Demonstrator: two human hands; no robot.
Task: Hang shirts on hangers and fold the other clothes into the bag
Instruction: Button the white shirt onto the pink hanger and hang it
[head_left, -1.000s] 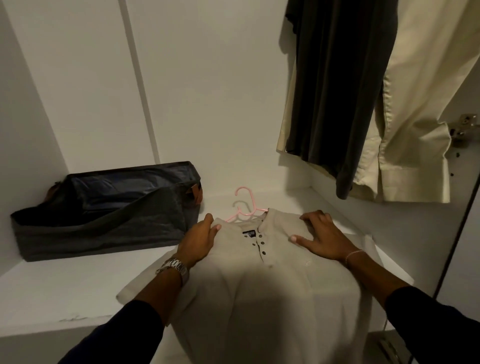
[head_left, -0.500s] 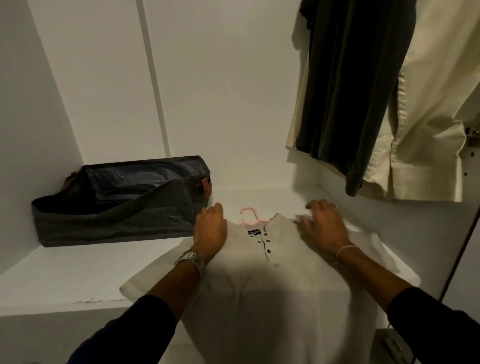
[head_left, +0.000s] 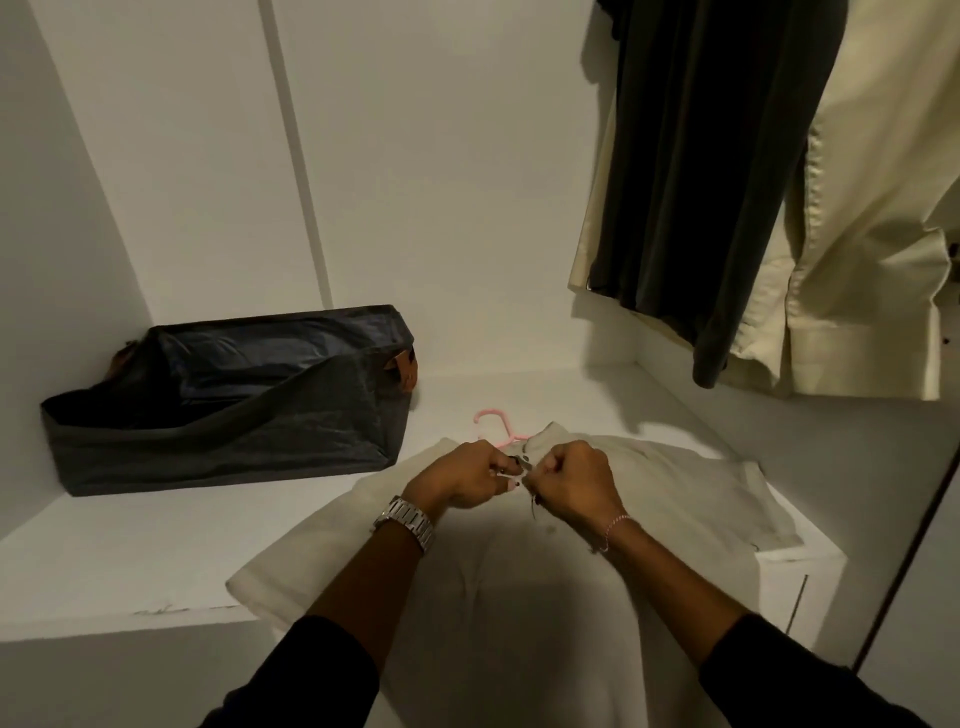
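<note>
We saw 2 hands, left hand (head_left: 464, 477) and right hand (head_left: 571, 480), pinching the placket of the beige shirt (head_left: 519, 571); soft, light, limp cloth, best gripped at the collar near the pink hanger (head_left: 496, 423)

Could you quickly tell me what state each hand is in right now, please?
Left hand: fingers curled, pinching the placket of the beige shirt near the collar.
Right hand: fingers curled, pinching the same placket from the other side.

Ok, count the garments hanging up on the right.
2: a dark garment hanging in front, and a cream shirt behind it, further right. Their hangers are out of frame, and more may hang beyond the edge.
</note>
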